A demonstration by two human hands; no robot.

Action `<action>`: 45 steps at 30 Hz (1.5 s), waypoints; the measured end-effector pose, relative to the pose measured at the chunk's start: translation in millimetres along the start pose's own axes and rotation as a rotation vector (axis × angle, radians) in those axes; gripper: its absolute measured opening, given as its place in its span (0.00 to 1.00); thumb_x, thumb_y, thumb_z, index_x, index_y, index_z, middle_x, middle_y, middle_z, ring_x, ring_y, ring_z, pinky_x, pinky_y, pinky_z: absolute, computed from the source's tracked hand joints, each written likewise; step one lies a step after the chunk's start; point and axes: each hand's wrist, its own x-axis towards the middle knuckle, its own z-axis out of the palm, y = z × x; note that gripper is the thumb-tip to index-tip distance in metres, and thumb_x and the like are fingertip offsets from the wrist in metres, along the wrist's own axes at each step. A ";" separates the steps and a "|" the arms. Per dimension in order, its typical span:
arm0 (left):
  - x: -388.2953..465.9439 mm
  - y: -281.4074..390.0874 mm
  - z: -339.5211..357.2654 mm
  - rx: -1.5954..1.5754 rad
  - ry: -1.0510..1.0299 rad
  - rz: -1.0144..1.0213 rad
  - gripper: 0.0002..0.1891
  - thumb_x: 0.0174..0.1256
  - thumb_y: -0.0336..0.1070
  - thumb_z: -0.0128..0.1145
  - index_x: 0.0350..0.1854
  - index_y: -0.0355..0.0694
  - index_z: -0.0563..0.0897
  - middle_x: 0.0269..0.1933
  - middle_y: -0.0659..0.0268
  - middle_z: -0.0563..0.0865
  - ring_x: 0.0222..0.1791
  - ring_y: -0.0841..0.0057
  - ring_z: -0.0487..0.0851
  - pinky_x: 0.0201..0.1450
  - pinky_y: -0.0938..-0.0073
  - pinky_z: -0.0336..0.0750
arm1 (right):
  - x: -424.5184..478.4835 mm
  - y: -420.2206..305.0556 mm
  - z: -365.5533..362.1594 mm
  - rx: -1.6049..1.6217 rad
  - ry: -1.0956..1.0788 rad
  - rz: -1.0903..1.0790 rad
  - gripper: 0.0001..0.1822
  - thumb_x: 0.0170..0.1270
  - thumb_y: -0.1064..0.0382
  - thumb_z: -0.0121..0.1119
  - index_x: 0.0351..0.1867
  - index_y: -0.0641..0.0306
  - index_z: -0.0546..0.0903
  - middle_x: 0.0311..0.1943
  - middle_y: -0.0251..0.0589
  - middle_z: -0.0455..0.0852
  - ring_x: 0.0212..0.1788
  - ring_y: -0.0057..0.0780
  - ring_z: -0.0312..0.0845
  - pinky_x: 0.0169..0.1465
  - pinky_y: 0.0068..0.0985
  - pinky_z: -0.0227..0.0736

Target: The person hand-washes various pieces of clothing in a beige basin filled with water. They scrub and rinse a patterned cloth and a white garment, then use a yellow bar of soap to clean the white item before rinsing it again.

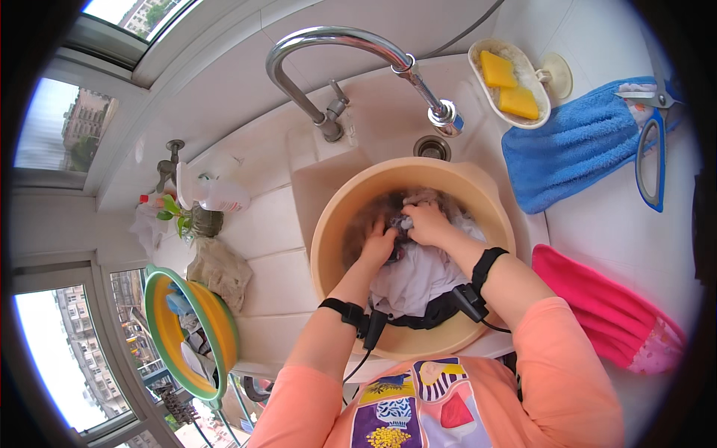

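Both my hands are inside a round, peach-coloured plastic basin [322, 263] holding murky dark water and wet clothes. My right hand [428, 224] grips a bunched wet grey cloth [402, 224], its fingers curled over the fabric. Just to the left, my left hand [380, 243] is partly in the water; its thumb lies against the same cloth and its other fingertips are hidden. A white garment [417, 274] spreads below the hands. Black fabric [431, 313] rests along the basin's near side.
The basin stands in a pale sink [319, 185] under a curved chrome faucet [347, 35]. To the right are a soap dish [544, 103] with two yellow sponges, blue [566, 148] and pink towels [594, 302], and scissors [650, 162]. A green-yellow tub [229, 330] with clothes stands left.
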 end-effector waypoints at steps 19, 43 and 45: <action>-99.0 81.1 -61.6 -1.388 -0.352 -0.078 0.36 0.61 0.73 0.34 0.65 0.56 0.67 0.62 0.68 0.74 0.60 0.63 0.74 0.56 0.44 0.69 | -92.7 -201.0 -205.0 1.670 -0.306 -0.248 0.27 0.52 0.66 0.65 0.54 0.73 0.70 0.30 0.40 0.83 0.26 0.20 0.78 0.29 0.20 0.77; -105.3 88.1 -35.0 -1.360 -0.242 -0.242 0.31 0.69 0.63 0.34 0.67 0.49 0.64 0.64 0.64 0.72 0.64 0.63 0.71 0.64 0.57 0.67 | -76.3 -99.6 -61.7 0.280 0.363 -0.193 0.26 0.49 0.50 0.65 0.49 0.59 0.76 0.57 0.53 0.68 0.51 0.56 0.69 0.52 0.43 0.70; -102.5 80.3 -29.9 -1.277 -0.224 -0.260 0.30 0.69 0.62 0.36 0.65 0.46 0.67 0.61 0.64 0.76 0.60 0.65 0.74 0.61 0.60 0.70 | -62.4 -89.4 -62.7 0.348 0.426 -0.094 0.24 0.54 0.49 0.62 0.45 0.66 0.76 0.47 0.57 0.77 0.45 0.54 0.75 0.47 0.40 0.73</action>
